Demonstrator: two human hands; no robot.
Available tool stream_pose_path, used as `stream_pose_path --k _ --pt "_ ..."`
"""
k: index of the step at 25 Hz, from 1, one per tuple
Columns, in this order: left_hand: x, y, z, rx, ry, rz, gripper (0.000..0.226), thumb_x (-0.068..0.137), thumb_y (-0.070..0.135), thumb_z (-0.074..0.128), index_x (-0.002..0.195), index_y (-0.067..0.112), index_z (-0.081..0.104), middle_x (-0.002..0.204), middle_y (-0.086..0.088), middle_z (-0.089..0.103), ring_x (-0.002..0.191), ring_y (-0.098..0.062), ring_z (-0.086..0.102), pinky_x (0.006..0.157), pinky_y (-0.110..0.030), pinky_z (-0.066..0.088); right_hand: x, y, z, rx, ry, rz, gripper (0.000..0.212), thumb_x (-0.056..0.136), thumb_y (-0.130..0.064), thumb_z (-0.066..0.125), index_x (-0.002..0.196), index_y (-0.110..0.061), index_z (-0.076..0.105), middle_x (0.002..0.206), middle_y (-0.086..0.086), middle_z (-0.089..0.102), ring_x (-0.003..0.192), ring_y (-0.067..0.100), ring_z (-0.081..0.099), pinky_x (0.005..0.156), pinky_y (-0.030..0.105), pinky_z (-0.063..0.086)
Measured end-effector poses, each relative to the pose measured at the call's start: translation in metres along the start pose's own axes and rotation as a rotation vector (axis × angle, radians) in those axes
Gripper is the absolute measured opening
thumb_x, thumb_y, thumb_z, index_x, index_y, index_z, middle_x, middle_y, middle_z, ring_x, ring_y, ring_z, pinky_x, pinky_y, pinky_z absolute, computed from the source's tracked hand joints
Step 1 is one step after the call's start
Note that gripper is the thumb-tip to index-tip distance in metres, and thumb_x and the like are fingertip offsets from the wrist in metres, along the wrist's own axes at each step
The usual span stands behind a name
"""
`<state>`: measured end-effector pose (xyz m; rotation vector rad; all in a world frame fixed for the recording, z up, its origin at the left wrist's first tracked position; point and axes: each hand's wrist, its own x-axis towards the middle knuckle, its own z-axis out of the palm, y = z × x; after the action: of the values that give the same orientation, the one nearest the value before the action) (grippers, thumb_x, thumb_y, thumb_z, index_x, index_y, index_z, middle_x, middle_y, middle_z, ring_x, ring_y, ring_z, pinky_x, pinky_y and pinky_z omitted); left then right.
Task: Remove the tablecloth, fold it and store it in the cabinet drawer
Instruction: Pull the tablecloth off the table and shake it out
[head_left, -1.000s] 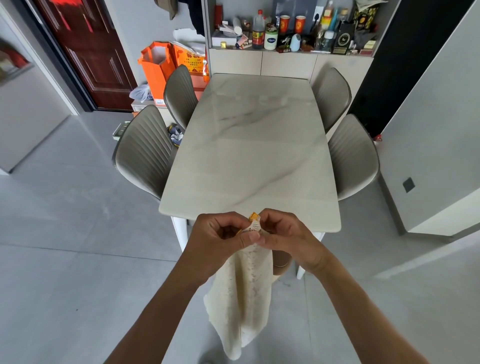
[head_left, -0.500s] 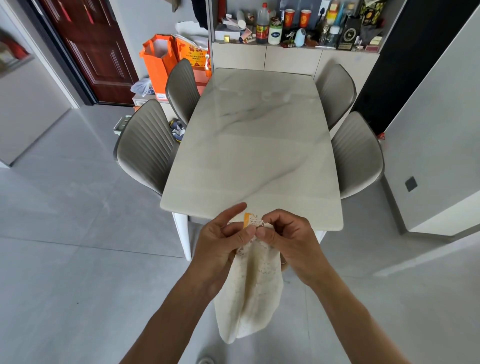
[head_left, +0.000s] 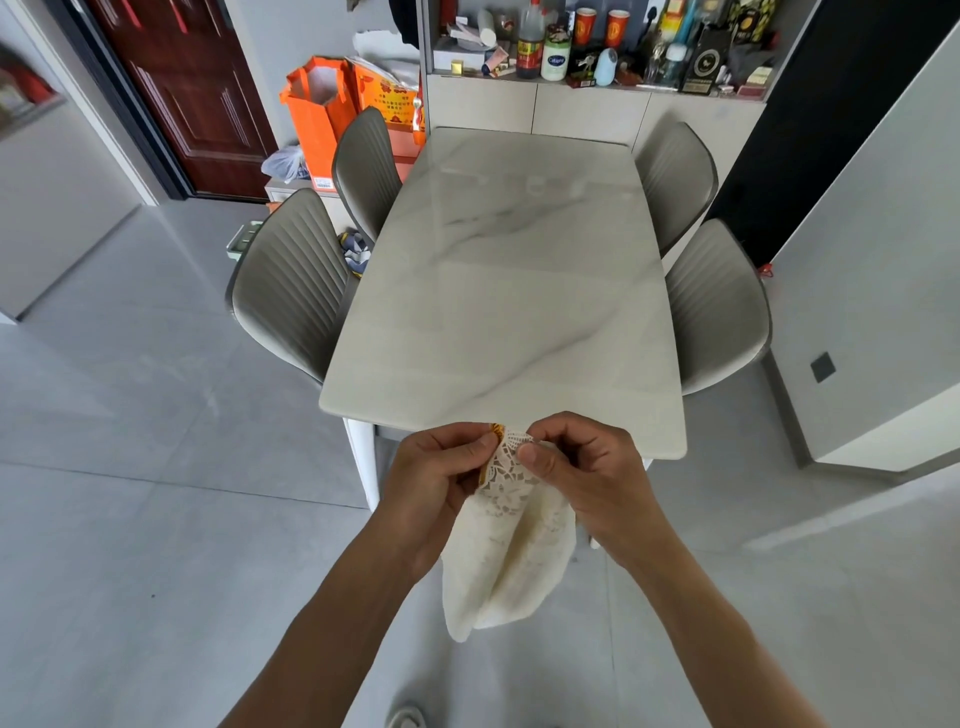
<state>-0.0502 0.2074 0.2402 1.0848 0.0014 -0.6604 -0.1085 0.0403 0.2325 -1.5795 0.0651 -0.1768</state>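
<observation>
A cream lace tablecloth with an orange edge hangs bunched in front of me, below the near end of the marble table. My left hand pinches its top corner from the left. My right hand pinches the lace corner from the right, thumb and fingers closed on it. The cloth's lower end dangles above the floor. The table top is bare. The cabinet with flat fronts stands against the far wall behind the table.
Four grey chairs flank the table, two on the left and two on the right. Orange bags and boxes sit at the back left by a dark red door. Bottles and cups crowd the cabinet shelf.
The hanging cloth has been drawn up and hangs shorter. My hands stay together on its top corner, with the lace corner now spread between my fingers.
</observation>
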Motion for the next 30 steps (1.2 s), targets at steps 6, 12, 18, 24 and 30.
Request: stream_pose_path --k 6,12,18,24,30 --pt "0.004 0.009 0.002 0.108 0.021 -0.008 0.023 0.068 0.011 0.069 0.087 0.001 0.077 0.086 -0.016 0.073 0.081 -0.026 0.065 0.08 -0.036 0.051 0.001 -0.012 -0.001 -0.097 -0.01 -0.059 0.006 0.081 -0.007 0.077 0.079 -0.009 0.073 0.07 0.003 0.069 0.064 0.011 0.06 0.062 0.023 0.05" --pt "0.003 0.009 0.003 0.18 0.006 0.014 0.019 0.084 -0.002 0.058 0.086 0.0 0.077 0.087 -0.017 0.074 0.08 -0.024 0.069 0.076 -0.03 0.057 -0.001 -0.012 0.005 -0.167 0.094 -0.05 0.013 0.079 -0.013 0.081 0.074 -0.02 0.071 0.07 0.006 0.069 0.065 0.028 0.062 0.058 0.034 0.053" --pt "0.001 0.005 0.002 0.169 -0.038 0.049 0.021 0.077 0.01 0.063 0.089 0.001 0.077 0.088 -0.017 0.074 0.081 -0.024 0.069 0.078 -0.031 0.057 -0.003 -0.01 0.007 -0.178 0.134 -0.015 0.015 0.079 -0.02 0.08 0.071 -0.02 0.068 0.066 0.007 0.066 0.06 0.024 0.058 0.055 0.034 0.048" --pt "-0.003 0.001 0.003 0.317 -0.039 0.157 0.029 0.066 0.014 0.082 0.093 0.004 0.078 0.093 -0.017 0.076 0.089 -0.027 0.073 0.079 -0.031 0.058 -0.006 -0.006 0.007 -0.169 0.14 0.027 0.018 0.082 -0.018 0.078 0.07 -0.017 0.065 0.065 0.005 0.063 0.059 0.01 0.053 0.055 0.025 0.045" --pt "-0.005 -0.003 0.005 0.295 -0.014 0.225 0.014 0.074 0.002 0.077 0.088 0.005 0.078 0.086 -0.011 0.078 0.082 -0.018 0.075 0.072 -0.02 0.056 -0.007 -0.002 0.005 -0.151 0.119 0.035 0.02 0.083 -0.023 0.077 0.069 -0.021 0.063 0.057 -0.01 0.056 0.053 0.005 0.046 0.05 0.02 0.04"
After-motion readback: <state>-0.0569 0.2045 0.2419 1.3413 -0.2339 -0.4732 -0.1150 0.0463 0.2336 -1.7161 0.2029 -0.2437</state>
